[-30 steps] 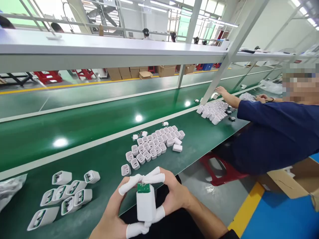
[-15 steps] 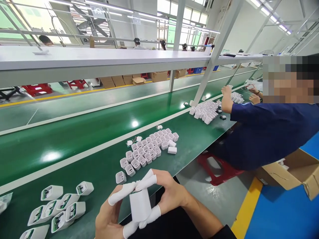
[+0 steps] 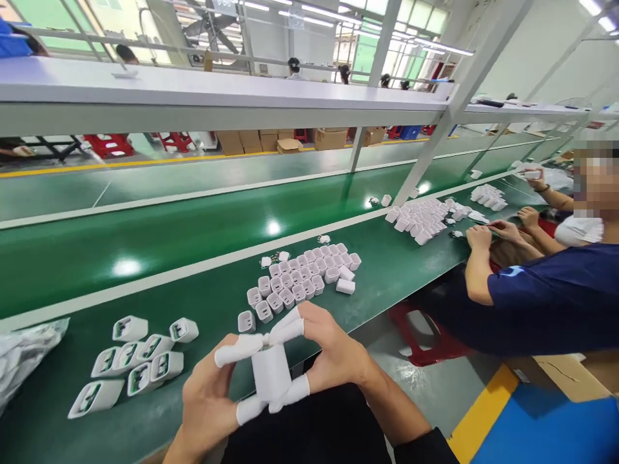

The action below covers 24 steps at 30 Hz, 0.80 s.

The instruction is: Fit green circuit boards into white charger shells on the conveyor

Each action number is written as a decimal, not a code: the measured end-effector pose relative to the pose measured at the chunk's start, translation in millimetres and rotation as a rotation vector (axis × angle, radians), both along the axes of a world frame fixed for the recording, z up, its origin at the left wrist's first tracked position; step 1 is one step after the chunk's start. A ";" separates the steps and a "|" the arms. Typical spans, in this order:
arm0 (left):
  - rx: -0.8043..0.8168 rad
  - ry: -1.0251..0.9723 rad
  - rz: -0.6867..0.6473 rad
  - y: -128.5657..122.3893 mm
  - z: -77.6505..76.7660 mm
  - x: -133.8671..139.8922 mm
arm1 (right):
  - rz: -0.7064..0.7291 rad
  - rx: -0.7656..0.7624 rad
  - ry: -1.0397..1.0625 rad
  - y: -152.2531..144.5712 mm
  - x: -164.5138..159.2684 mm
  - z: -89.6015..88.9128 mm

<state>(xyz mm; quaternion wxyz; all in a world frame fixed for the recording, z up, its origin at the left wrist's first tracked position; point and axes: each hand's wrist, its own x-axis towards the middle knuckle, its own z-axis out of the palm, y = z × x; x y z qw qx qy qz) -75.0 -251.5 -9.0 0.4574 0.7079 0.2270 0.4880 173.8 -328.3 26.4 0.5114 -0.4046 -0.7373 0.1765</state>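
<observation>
Between both hands is a white plastic charger housing point(image 3: 271, 374), held over the near edge of the green bench. My left hand point(image 3: 207, 386) grips its left side, finger and thumb in white finger cots. My right hand point(image 3: 333, 351) closes on it from the right, also with white cots on the fingertips. Beyond my hands stand rows of open white housings point(image 3: 300, 277), many with slots showing inside. To the left lie several white housings with green circuit boards point(image 3: 140, 377) in them. Small white parts with wires point(image 3: 275, 259) sit behind the rows.
A clear plastic bag point(image 3: 29, 354) lies at the left. On the right a co-worker in a dark blue shirt point(image 3: 556, 303) sits at the bench near another heap of white housings point(image 3: 420, 218). A white shelf point(image 3: 217, 93) runs above, on a slanted post point(image 3: 435, 154). A cardboard box point(image 3: 565, 377) stands on the floor.
The view has turned a little left, showing more of the plastic bag. Both hands still hold the housing in nearly the same pose. The co-worker's arm has lowered to the bench.
</observation>
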 end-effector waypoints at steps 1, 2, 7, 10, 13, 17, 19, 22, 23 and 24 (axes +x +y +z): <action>-0.051 -0.030 0.001 0.6 -0.4 4.2 | 0.030 -0.018 0.046 2.5 -0.8 8.2; -0.115 -0.088 -0.001 0.4 -1.2 10.3 | 0.073 -0.061 0.083 5.5 -1.1 16.5; -0.465 -0.380 -0.043 -1.1 -14.7 44.0 | 0.170 -0.217 0.101 37.2 0.5 31.2; -0.611 -0.441 -0.033 -6.0 -21.2 50.7 | 0.189 -0.283 0.152 57.6 -6.5 14.7; -0.665 -0.496 0.067 -16.2 -20.9 50.7 | 0.200 -0.401 0.254 66.8 -18.1 -4.1; -0.710 -0.555 0.177 -24.9 -19.1 48.4 | 0.211 -0.484 0.370 71.0 -33.2 -19.5; -0.730 -0.591 0.190 -25.5 -19.3 48.3 | 0.225 -0.500 0.409 72.7 -38.4 -24.0; -0.744 -0.611 0.210 -24.4 -20.6 50.8 | 0.240 -0.559 0.459 75.8 -42.1 -30.0; -0.743 -0.606 0.216 -24.2 -21.3 52.1 | 0.240 -0.581 0.475 77.1 -42.5 -32.0; -0.739 -0.601 0.220 -24.2 -22.2 53.4 | 0.243 -0.597 0.488 78.3 -42.7 -34.0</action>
